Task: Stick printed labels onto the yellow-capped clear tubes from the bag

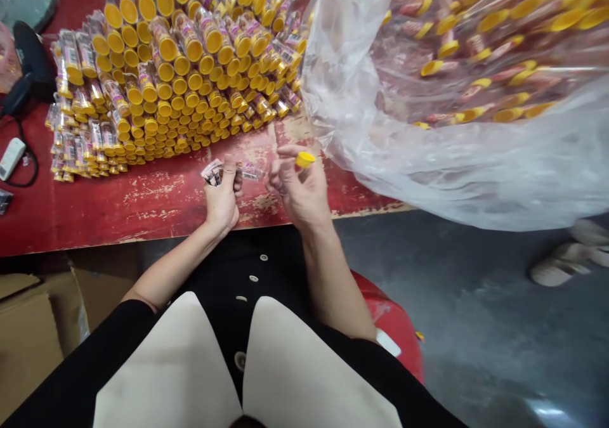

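My left hand (222,196) is closed round a small bunch of printed labels (212,172), whose ends stick out past the thumb. Close beside it, my right hand (304,190) holds a tube by its yellow cap (305,159), between thumb and fingers; the rest of the tube is hidden or blurred. A clear printed wrapper (250,172) shows between the two hands. Beyond them, a large stack of clear tubes with yellow caps (164,73) lies on the red table (157,196), caps facing me.
A big clear plastic bag (428,162) of yellow-capped tubes fills the right side. At the left are a black handheld device (33,60) and a white object with a cable (13,158). Cardboard (28,333) lies below left; a red stool (399,333) is beneath me. A shoe (554,269) shows at right.
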Motion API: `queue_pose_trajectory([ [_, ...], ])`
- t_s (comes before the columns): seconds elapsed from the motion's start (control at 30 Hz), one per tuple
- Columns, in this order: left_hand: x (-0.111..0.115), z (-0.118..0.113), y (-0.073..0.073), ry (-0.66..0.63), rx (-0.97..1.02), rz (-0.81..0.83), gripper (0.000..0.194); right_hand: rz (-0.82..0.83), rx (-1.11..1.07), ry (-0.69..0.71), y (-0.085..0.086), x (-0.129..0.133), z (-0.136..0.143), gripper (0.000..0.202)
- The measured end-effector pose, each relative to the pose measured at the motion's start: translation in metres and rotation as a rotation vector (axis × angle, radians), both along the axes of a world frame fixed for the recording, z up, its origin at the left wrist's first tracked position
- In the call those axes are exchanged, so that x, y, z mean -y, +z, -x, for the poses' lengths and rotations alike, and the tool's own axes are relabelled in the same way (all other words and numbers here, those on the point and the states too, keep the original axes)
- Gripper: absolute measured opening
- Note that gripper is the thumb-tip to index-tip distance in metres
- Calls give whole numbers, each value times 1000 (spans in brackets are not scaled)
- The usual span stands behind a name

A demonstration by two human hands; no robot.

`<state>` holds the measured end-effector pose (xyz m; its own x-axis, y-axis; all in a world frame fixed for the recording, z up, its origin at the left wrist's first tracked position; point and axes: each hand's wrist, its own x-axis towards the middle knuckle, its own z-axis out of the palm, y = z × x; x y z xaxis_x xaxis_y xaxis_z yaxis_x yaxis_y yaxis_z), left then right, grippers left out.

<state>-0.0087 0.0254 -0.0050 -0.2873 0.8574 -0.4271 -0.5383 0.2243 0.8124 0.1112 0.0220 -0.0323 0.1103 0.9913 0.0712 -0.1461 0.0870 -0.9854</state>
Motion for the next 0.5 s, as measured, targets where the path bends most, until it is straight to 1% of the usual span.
queue_pose_trajectory([
  [0.07,-1,2,3,-18,23,26,50,-79,37,-54,3,3,-9,43],
  [0.17,1,3,6,-62,52,52,51,-137,147,-111,14,14,-17,42],
  [0.23,4,3,7,-85,67,54,52,-160,150,-128,22,21,-15,40],
  [0.3,6,2,8,-110,76,55,53,-186,158,-174,26,27,-10,37],
  [0.43,10,-1,9,-168,85,85,54,-223,227,-292,21,37,0,33],
  [0.5,13,-2,9,-180,89,92,53,-264,247,-306,17,44,0,32],
])
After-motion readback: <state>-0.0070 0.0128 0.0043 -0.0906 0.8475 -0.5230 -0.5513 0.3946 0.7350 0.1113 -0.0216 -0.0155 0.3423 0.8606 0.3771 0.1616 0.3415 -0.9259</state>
